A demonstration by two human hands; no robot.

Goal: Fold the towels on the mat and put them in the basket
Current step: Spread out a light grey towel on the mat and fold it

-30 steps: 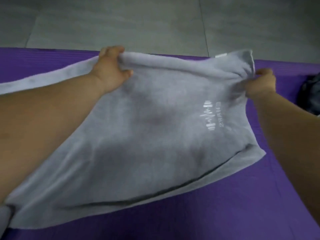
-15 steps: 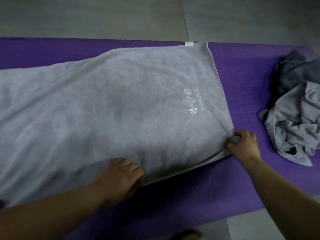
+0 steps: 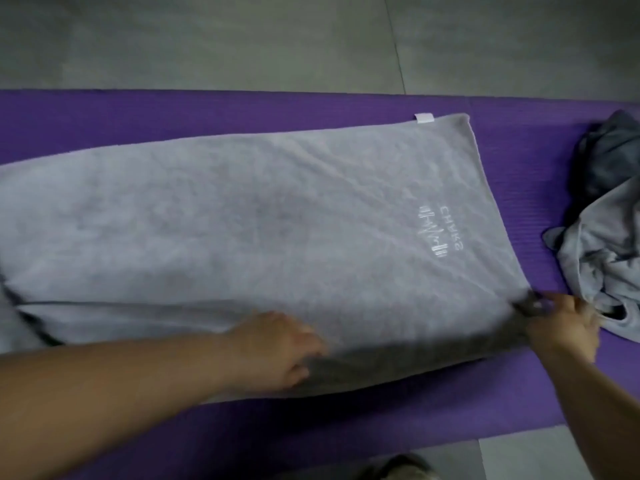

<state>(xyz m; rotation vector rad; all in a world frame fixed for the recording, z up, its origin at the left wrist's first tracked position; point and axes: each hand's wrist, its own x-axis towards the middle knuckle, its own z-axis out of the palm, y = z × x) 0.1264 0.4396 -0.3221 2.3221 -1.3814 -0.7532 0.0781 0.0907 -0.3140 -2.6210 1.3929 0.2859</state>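
A large light grey towel (image 3: 242, 230) with a white logo lies spread across the purple mat (image 3: 207, 109). My left hand (image 3: 280, 348) grips the towel's near edge around its middle and lifts it slightly. My right hand (image 3: 564, 327) pinches the near right corner, also raised off the mat. The near edge between my hands is blurred. The towel's left end runs out of view. No basket is in view.
A crumpled pile of towels (image 3: 609, 230), one dark grey and one light grey, lies on the mat's right end, close to my right hand. Grey tiled floor (image 3: 277, 39) lies beyond the mat. A shoe tip (image 3: 401, 467) shows at the bottom edge.
The towel went from held up in the air to laid flat on the mat. Both hands shifted to its near edge and now lift that edge.
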